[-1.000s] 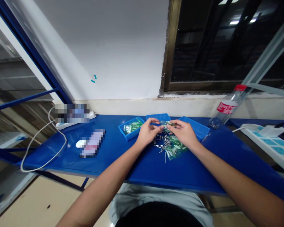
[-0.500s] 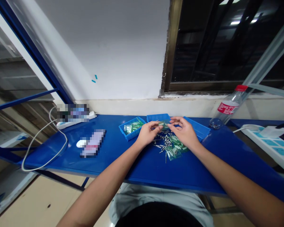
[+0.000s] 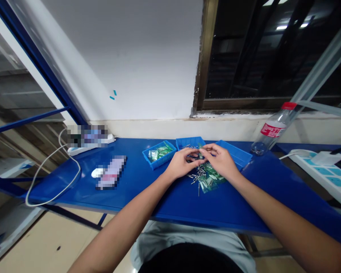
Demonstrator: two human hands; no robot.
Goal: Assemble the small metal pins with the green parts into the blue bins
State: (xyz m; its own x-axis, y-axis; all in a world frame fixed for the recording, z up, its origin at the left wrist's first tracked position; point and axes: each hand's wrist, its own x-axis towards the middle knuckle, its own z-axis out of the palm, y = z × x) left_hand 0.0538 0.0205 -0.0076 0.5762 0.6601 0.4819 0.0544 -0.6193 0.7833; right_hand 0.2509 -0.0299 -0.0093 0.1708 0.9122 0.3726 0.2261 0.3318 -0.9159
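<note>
My left hand and my right hand meet above a pile of metal pins or screws and small green plastic packets. Their fingers are closed and overlap at the tips. A bit of a green packet shows just beyond the touching fingertips; the rest of it is covered by the hands. Left of my hands, a blue tray holds several green packets. Behind them, a second blue tray has metal pins in it.
A third blue tray sits right of my hands. Farther right leans a plastic bottle with a red cap. A blurred-out phone-like object, a white round item and a cabled power strip lie at the left.
My hands have drawn together, and their fingertips now overlap. The green packet, stretched between them before, is mostly hidden behind the fingers.
</note>
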